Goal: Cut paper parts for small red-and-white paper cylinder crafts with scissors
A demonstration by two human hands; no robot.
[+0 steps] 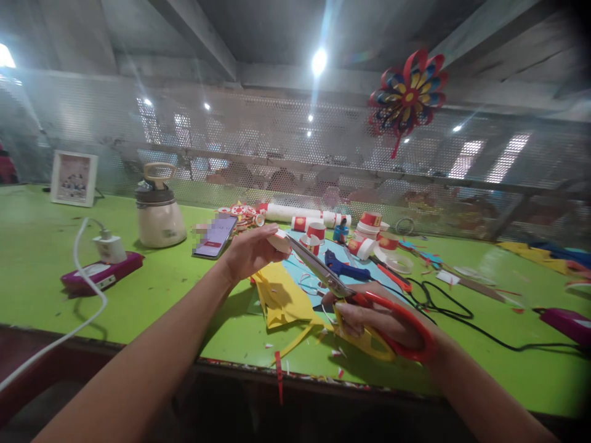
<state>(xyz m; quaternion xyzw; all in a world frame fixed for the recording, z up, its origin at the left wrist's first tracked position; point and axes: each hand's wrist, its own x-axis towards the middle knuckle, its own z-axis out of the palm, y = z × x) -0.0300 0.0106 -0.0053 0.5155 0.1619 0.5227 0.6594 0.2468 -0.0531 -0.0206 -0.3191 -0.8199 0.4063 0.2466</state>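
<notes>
My left hand pinches a small white piece between thumb and fingers, above the front middle of the green surface. My right hand is closed around the scissors, which have one red handle loop and one yellow one; their blades point up toward my left hand, the tips at the white piece. Below my hands, near the front edge, lies yellow material, with thin yellow strips and red and white scraps around it. A red strip hangs over that front edge.

Just beyond, on light blue sheets, are a dark blue glue gun and red-and-white paper cups; the cups bear red and yellow printed labels, too small for me to read. A red-handled tool lies to the right of the glue gun. Toward the back edge lies a long white roll with red on it.

On the left half, a phone lies with its screen lit, part of it pixelated, its writing unreadable. Left of it stands a cream spray bottle, its small dark marking illegible. Nearer the left corner, a white plug sits in a purple power strip, and a framed picture stands behind.
</notes>
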